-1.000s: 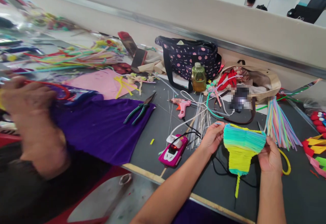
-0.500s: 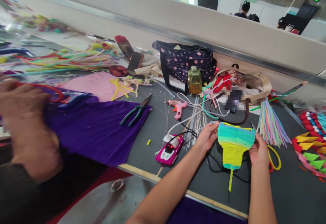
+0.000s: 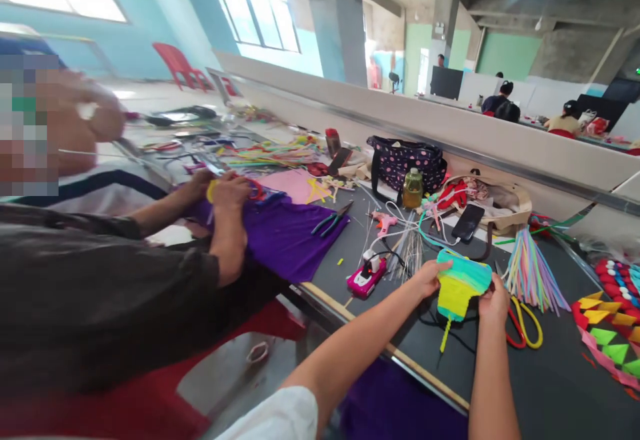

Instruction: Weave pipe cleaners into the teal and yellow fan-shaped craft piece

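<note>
Between my two hands is a flat craft piece (image 3: pixel 460 287) of pipe cleaners, blue-green across its wide top and yellow below. A yellow pipe-cleaner stem hangs from its narrow end. My left hand (image 3: pixel 428 277) pinches its upper left corner. On the right edge, my right hand (image 3: pixel 494 299) has its fingers closed. The piece is held above the dark table (image 3: pixel 555 387). Scissors (image 3: pixel 531 327) with red and yellow handles lie just right of my right hand. Behind them a bundle of pastel pipe cleaners (image 3: pixel 533 270) fans out.
A pink glue gun (image 3: pixel 384 223), a magenta power strip (image 3: pixel 367 279) with cords, thin wires (image 3: pixel 413 253) and a phone (image 3: pixel 466 223) lie beyond my hands. Pliers (image 3: pixel 333 219) rest on purple cloth (image 3: pixel 280 240). On the left, a co-worker's hand (image 3: pixel 230 203) works over that cloth.
My view has swung up and left, bringing in more of the co-worker and the room. The craft piece stays in both hands, now tilted a little.
</note>
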Demonstrator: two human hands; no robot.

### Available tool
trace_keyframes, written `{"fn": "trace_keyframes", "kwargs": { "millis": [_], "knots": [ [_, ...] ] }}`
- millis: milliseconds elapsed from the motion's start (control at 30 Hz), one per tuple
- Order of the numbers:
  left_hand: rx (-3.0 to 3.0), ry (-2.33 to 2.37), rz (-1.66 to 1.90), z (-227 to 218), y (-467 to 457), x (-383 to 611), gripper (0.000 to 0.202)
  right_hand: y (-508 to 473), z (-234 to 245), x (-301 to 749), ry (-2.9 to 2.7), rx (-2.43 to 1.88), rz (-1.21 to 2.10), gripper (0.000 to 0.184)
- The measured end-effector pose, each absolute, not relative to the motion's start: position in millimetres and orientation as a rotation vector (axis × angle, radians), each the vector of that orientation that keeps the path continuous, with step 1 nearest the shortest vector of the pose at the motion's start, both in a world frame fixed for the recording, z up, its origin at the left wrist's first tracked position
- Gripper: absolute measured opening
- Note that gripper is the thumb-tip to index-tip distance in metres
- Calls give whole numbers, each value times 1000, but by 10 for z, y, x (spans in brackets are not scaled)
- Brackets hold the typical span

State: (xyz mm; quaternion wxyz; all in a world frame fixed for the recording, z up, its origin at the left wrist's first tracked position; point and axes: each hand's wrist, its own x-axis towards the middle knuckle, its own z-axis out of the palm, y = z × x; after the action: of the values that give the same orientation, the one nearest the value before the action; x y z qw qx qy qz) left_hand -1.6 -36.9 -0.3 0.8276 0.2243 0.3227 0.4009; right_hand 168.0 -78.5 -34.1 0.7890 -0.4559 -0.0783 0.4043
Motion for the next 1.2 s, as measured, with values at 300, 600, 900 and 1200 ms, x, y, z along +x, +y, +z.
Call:
{"fn": "trace_keyframes", "kwargs": {
  "millis": [300, 600, 900, 1200],
  "knots": [
    [604, 777, 1055, 136, -460, 12, 37, -857, -221, 1444, -421, -934, 1125, 50],
    [759, 840, 1010, 106, -719, 53, 42, -878, -230, 1443, -361, -933, 1075, 58],
    [816, 730, 1073, 134, -605, -91, 48, -931, -208, 1315, -471, -1026, 1087, 61],
    [770, 771, 984, 101, -546, -315, 39, -1060, -118, 1177, -511, -1112, 1140, 60]
  ]
}}
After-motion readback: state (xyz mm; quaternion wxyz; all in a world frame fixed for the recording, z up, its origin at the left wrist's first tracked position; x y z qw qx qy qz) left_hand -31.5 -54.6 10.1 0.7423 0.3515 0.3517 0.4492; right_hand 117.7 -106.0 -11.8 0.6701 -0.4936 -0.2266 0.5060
